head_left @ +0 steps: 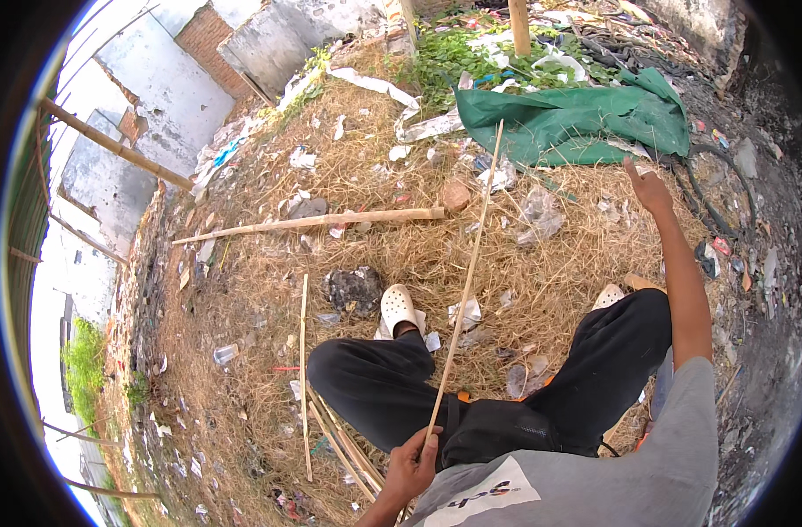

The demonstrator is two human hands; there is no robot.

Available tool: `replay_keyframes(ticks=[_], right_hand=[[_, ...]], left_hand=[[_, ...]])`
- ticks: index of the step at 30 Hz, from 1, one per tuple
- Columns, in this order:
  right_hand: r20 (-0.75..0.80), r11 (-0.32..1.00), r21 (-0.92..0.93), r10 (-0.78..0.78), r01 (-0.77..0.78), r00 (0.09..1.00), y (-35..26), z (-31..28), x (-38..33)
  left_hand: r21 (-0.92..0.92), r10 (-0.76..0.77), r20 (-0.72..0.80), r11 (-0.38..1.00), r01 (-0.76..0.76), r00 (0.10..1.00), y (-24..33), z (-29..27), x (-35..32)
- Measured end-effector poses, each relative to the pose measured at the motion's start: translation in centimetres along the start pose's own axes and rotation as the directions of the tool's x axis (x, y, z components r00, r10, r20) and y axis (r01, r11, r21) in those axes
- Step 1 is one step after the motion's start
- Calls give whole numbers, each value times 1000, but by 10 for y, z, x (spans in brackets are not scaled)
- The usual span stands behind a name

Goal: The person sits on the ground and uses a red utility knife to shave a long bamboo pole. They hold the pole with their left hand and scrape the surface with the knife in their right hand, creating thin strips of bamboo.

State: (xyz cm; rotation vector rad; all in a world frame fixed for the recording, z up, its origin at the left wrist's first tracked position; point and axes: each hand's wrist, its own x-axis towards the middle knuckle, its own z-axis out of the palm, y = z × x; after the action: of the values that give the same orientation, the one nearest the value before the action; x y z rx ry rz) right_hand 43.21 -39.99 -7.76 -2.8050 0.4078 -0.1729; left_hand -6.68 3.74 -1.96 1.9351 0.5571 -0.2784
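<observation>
My left hand (pixel 411 461), low in the head view near my lap, is closed round the lower end of a long thin bamboo strip (pixel 468 281). The strip slants up and away, its far tip near the green tarp sheet (pixel 576 123). My right arm is stretched far out to the right. At its end, my right hand (pixel 652 188) is beside the tarp's near edge, one finger pointing out and the others partly hidden; nothing shows in it. Several more bamboo strips (pixel 339 443) lie by my left knee, and a single strip (pixel 304 378) lies just left of them.
A thicker bamboo piece (pixel 322 224) lies across the dry grass ahead, by a reddish stone (pixel 455 195). A dark lump (pixel 352 291) sits beside my left shoe (pixel 398 307). Litter is scattered about. A bamboo post (pixel 518 28) stands behind the tarp; a black hose (pixel 726 189) curls at right.
</observation>
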Motion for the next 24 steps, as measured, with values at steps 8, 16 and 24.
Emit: replay_keyframes(ticks=[8, 16, 24], right_hand=[[140, 855, 278, -487, 438, 862, -126, -27, -87], [273, 226, 959, -587, -169, 762, -177, -14, -122], [187, 204, 972, -385, -114, 904, -201, -46, -112]], left_hand=[[-176, 194, 85, 968, -176, 977, 29, 22, 44], [-389, 153, 544, 917, 86, 825, 22, 18, 63], [-403, 137, 476, 912, 77, 869, 12, 18, 62]])
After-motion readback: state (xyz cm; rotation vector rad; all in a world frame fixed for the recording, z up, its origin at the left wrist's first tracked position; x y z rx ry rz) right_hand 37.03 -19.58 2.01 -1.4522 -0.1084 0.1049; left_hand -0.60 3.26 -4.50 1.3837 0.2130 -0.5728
